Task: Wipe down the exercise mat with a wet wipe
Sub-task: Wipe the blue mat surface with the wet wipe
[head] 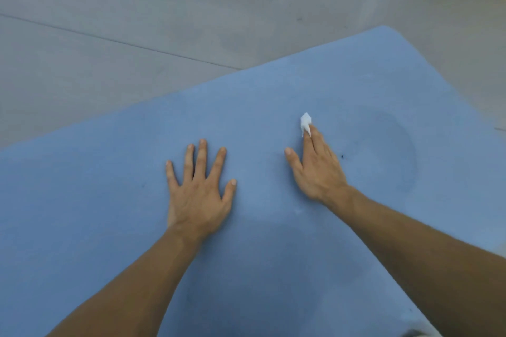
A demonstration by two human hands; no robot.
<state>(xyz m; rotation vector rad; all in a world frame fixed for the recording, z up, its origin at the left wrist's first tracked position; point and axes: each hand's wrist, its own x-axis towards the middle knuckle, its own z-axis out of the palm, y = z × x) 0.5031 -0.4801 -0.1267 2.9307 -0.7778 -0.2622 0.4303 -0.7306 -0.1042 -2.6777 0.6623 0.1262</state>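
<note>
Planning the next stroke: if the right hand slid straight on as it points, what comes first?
Way looks free: beyond the right hand and wipe lies only bare mat, then grey floor.

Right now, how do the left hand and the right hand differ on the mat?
The left hand lies flat with fingers spread and holds nothing; the right hand has its fingers together and presses a white wet wipe under its fingertips. Both rest on the blue exercise mat.
</note>
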